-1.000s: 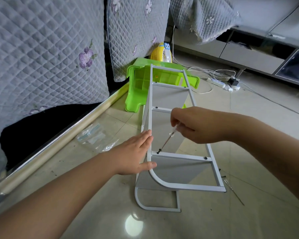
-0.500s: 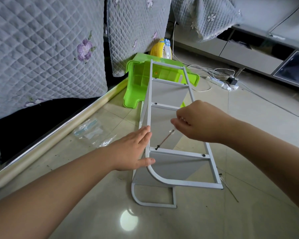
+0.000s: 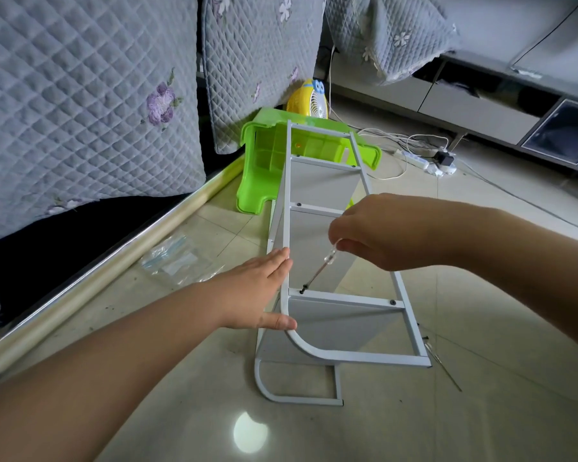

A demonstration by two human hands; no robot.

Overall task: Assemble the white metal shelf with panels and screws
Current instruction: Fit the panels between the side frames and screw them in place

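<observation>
You are driving a screw (image 3: 302,291) into the shelf (image 3: 317,353), which lies on its side on the floor tiles in front of you, its long axis running from 6 o'clock up toward 12, where its far end reaches the green stool (image 3: 264,171).

Your left hand (image 3: 257,295) lies flat with its fingers straight against the left rail at about 9 o'clock of the frame, thumb tucked under the curved corner, steadying it. Your right hand (image 3: 384,233) comes in from 3 o'clock and pinches the clear handle of a small screwdriver (image 3: 321,270) between thumb and fingertips; the shaft slants down toward 7 o'clock, and its tip sits on the dark screw at the left end of the near crossbar. A second screw (image 3: 393,302) shows at that bar's right end (it looks seated, though I cannot judge how tight).

So the step in hand is fastening the lowest panel to the side frame. Next, I judge, you need to keep the tip square in the head and twist while the left hand braces the rail; at this slant the tip could slip out. A thin metal tool (image 3: 442,366) lies on the tiles at 4 o'clock of the shelf, and a plastic bag (image 3: 177,261) at 9.
</observation>
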